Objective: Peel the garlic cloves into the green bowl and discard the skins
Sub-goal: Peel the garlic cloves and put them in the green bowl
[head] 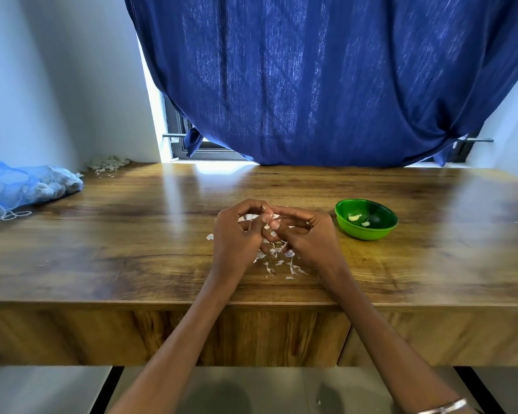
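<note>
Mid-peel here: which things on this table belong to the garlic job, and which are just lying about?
Job:
left hand and right hand, pinching a garlic clove
round green plastic bowl holding peeled pieces
loose papery white skins
blue mesh bag of garlic

Lying about:
dark blue curtain
pile of dry scraps in the corner

Green bowl [366, 219]: small, round, glossy plastic, upright on the wooden top, to the right of the hands.
Peeled cloves [354, 217]: two pale pieces lying on the bowl's floor, the larger at the left, the smaller nearer the front.
Clove being peeled [268, 216]: small, whitish, mostly hidden between the fingertips of both hands.
Skins [277, 261]: thin white papery flakes scattered on the wood under and just in front of the hands.
</note>
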